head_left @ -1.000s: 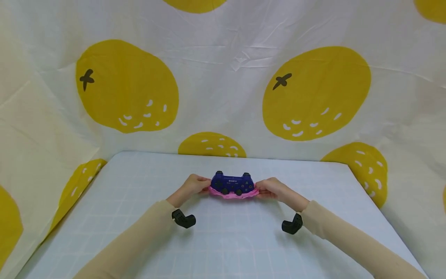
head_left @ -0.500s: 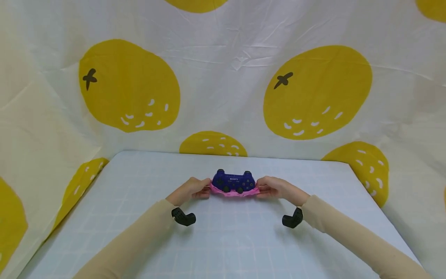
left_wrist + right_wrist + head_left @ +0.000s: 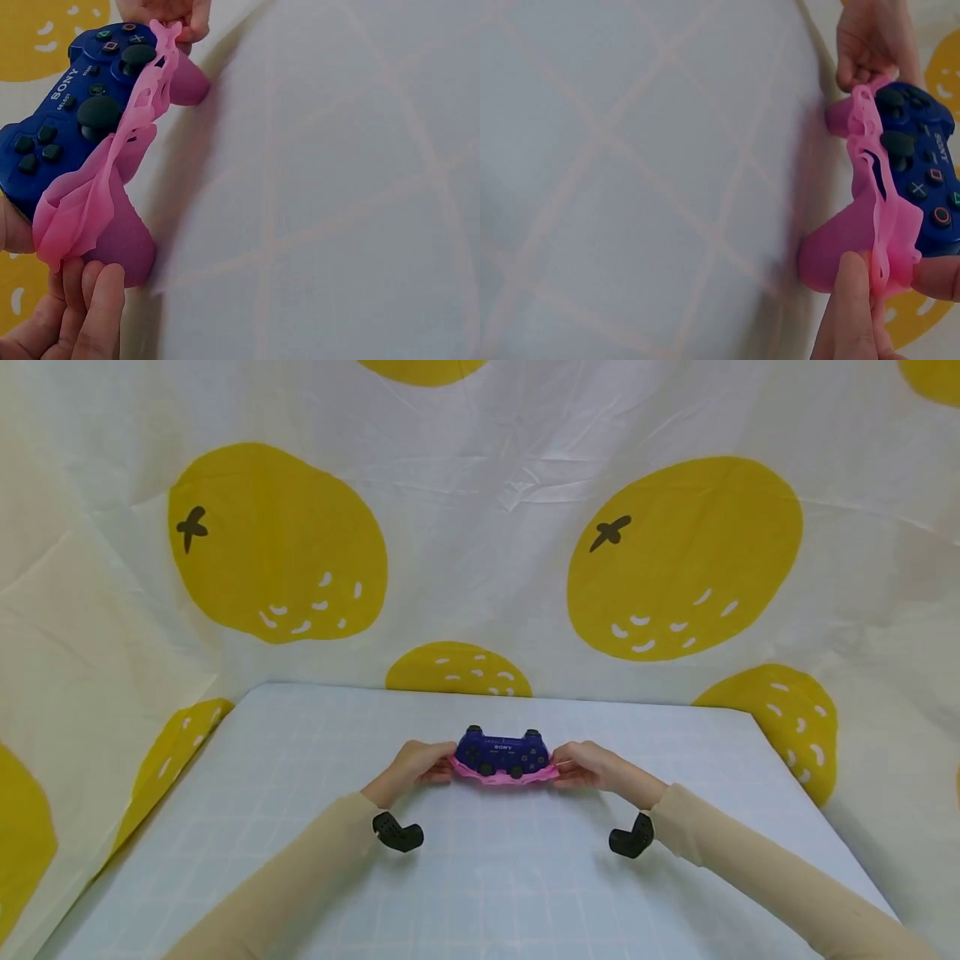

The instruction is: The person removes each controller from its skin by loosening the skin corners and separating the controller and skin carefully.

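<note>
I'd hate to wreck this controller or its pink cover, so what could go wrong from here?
The crumpled pink cover looks thin and might tear if tugged hard. Its folds bunch near the thumbsticks and could snag there. The left hand and right hand grip opposite ends; if one slips, the controller may tip.

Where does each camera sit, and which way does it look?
Head: on the person's head, facing forward and down at the pale checked table; both beige sleeves, left grip and right grip show.
Left wrist: worn there, facing the blue plastic game controller and rubbery-looking pink cover; left grip near, right grip beyond.
Right wrist: worn there, facing the controller from its other end; right grip near, left grip beyond.
Both wrist views share controller, cover and both grips.
</note>
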A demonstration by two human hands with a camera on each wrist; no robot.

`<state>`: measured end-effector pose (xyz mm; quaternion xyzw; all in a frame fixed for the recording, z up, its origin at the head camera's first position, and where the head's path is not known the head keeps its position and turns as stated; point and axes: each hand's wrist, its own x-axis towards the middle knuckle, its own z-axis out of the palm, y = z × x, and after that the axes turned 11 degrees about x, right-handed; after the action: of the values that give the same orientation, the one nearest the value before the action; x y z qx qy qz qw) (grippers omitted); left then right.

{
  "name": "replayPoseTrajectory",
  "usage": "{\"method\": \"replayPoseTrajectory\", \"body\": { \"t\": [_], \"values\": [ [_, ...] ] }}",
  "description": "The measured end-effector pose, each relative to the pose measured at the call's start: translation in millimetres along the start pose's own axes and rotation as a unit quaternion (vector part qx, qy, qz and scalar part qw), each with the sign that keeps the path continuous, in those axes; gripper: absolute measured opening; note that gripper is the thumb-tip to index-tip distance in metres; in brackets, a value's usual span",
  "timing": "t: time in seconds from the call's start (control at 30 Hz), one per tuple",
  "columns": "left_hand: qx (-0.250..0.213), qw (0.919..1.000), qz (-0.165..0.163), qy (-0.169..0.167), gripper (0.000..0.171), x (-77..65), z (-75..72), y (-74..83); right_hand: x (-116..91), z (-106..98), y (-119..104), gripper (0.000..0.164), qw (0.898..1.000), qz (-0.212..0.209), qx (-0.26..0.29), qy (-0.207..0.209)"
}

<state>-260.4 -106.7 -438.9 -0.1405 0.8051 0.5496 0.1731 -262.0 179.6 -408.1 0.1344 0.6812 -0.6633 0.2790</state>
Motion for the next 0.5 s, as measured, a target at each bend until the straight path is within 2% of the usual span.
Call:
{"method": "replayPoseTrajectory", "body": {
  "t": [0.3, 0.5],
  "values": [
    [-0.007, 0.9999, 0.009, 0.009, 0.029, 2.3, 3.4, -6.8, 1.9, -2.0, -1.3, 0.033, 1.000, 0.007, 0.000, -0.012],
    [0.030, 0.9992, 0.010, 0.022, 0.029, 3.4, 2.2, -8.0, 2.8, -1.5, -2.3, 0.030, 1.000, 0.003, -0.028, -0.009]
  ]
}}
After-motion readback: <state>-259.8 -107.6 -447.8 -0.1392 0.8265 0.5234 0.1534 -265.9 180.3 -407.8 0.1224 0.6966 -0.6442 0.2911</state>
